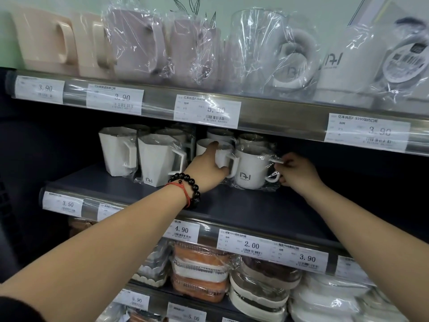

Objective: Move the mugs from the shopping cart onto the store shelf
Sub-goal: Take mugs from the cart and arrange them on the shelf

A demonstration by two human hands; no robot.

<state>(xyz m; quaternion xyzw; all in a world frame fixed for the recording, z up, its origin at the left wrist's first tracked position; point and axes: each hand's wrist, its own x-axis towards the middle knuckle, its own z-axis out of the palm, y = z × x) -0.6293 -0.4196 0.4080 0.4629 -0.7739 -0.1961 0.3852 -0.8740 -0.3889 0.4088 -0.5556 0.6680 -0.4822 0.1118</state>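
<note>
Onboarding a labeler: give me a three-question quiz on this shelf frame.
1. True or false: both hands are at the middle shelf.
2. Which hand wears the bead bracelet? A) left B) right
3. Fill in: the right hand pinches the clear ____ around the round white mug.

Key:
1. True: the left hand grips another white mug there.
2. A
3. Wrapping, at the mug's handle side.

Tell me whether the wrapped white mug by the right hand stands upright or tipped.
Upright. The wrapped white mug sits base-down on the middle shelf, rim up, logo level; the right hand pinches its wrap.
</note>
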